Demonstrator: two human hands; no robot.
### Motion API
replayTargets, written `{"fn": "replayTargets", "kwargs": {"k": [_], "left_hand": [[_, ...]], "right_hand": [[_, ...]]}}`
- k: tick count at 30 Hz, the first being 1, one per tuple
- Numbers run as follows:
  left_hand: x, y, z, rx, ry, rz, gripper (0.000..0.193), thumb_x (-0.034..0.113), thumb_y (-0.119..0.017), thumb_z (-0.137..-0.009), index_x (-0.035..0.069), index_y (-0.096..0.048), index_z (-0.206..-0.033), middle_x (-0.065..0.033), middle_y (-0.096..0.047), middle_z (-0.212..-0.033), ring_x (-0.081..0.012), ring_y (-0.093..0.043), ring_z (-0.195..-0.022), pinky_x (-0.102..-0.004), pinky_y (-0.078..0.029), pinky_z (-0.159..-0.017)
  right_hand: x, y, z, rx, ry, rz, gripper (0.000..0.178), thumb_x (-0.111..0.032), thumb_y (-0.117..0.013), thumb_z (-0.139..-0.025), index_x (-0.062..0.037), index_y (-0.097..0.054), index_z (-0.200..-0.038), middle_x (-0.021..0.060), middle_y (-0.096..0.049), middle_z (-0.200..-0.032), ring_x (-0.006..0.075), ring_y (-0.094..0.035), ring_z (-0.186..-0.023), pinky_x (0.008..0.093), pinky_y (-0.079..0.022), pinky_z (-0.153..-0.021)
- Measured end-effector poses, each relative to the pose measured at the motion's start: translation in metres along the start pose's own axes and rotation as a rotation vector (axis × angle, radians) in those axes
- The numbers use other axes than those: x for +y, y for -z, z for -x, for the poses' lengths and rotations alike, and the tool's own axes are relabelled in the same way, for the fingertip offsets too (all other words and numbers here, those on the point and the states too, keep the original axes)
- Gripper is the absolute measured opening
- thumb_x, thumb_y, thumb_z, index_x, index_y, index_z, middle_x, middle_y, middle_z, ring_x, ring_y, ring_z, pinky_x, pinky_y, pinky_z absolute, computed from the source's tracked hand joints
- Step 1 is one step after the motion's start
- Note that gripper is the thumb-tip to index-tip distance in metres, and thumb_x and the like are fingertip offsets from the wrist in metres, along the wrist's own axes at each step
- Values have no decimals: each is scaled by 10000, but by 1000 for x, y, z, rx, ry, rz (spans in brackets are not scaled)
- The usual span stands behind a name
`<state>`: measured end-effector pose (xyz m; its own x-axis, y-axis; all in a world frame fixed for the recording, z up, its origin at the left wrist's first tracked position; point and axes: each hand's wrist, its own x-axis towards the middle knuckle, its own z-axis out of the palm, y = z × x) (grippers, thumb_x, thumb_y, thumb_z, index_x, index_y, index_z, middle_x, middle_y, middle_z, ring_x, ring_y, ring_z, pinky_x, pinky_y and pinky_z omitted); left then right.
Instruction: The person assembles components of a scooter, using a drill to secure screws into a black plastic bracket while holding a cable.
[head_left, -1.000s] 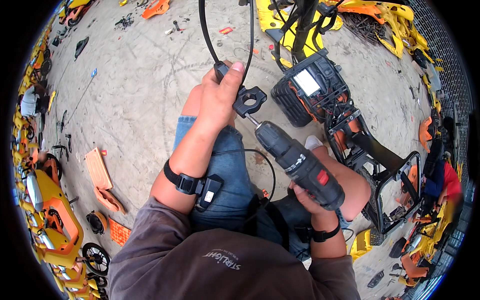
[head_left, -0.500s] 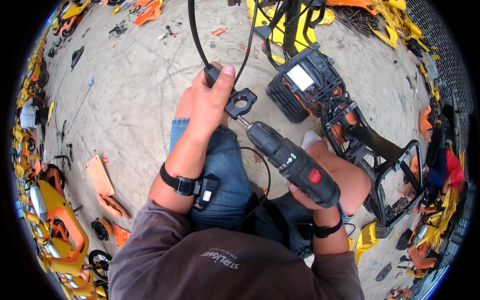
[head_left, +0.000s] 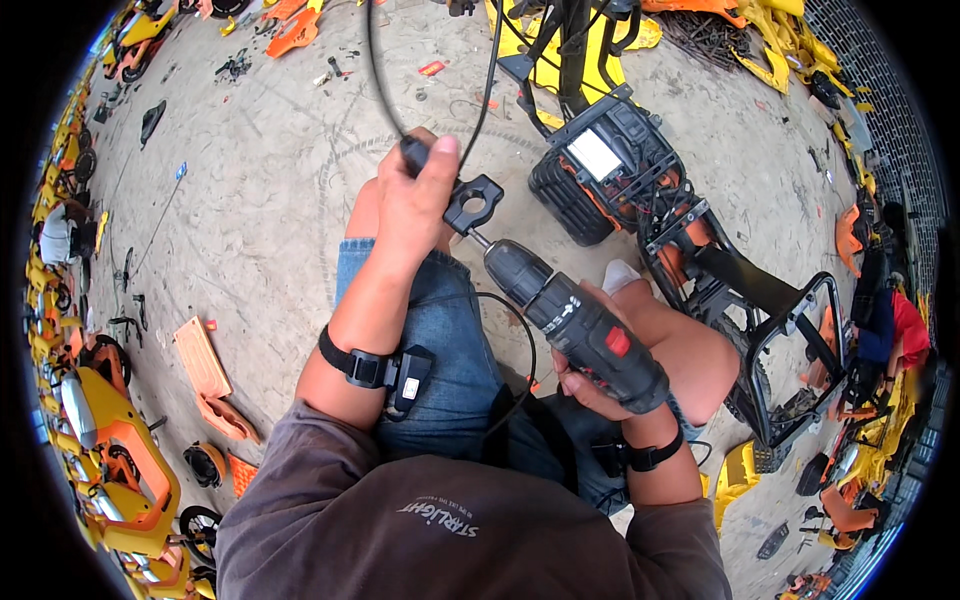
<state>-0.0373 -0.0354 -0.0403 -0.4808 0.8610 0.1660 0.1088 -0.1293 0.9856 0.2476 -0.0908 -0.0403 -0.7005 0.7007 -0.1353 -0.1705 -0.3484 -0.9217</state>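
Note:
My left hand is wrapped round a black handlebar clamp whose round opening faces up, with black cables running from it toward the far side. My right hand grips a black cordless drill with a red patch on top; its grip is mostly hidden under the body. The drill points up and left. Its bit meets the near edge of the clamp, though the screw itself is hidden. Both things are held above my lap, over the blue denim shorts.
A stripped black vehicle frame with a ribbed black box stands close on the right. An orange panel lies on the concrete at left. Yellow and orange body parts pile along both sides. A yellow piece lies near my right elbow.
Both hands, with the clamp and the drill, have shifted slightly left and the drill has turned a little. The bit still meets the clamp.

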Motion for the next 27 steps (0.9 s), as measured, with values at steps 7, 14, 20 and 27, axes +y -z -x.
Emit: {"fn": "replayTargets", "kwargs": {"k": [7,14,20,27], "left_hand": [[-10,3,-7,79,-333,17,291,225,-740,-753,67,-498,-714,31,-473,-650,-69,-406,-603,-241,-347,-534],[-9,4,-3,128,-219,-89,291,198,-765,-767,74,-508,-708,42,-484,-627,-49,-421,-586,-226,-358,-519],[-2,0,-1,120,-195,-67,286,206,-759,-794,72,-518,-716,44,-493,-629,-52,-429,-585,-225,-362,-517],[-15,7,-5,49,-347,-50,299,241,-750,-716,65,-509,-720,14,-494,-666,-86,-448,-619,-250,-379,-557]], "right_hand": [[5,-1,0,-26,-304,-1120,575,-262,-613,-890,4,-408,-1357,74,-558,-863,73,-508,-473,271,-456,-538],[18,8,-10,-33,-297,-987,556,-281,-608,-883,10,-443,-1326,88,-573,-861,86,-500,-456,271,-461,-524],[11,6,-8,-25,-250,-914,524,-293,-609,-880,11,-475,-1286,84,-575,-829,85,-496,-452,274,-468,-525],[20,5,-6,-116,-390,-1368,667,-260,-560,-923,-37,-291,-1492,71,-553,-832,70,-521,-482,281,-487,-546]]}}
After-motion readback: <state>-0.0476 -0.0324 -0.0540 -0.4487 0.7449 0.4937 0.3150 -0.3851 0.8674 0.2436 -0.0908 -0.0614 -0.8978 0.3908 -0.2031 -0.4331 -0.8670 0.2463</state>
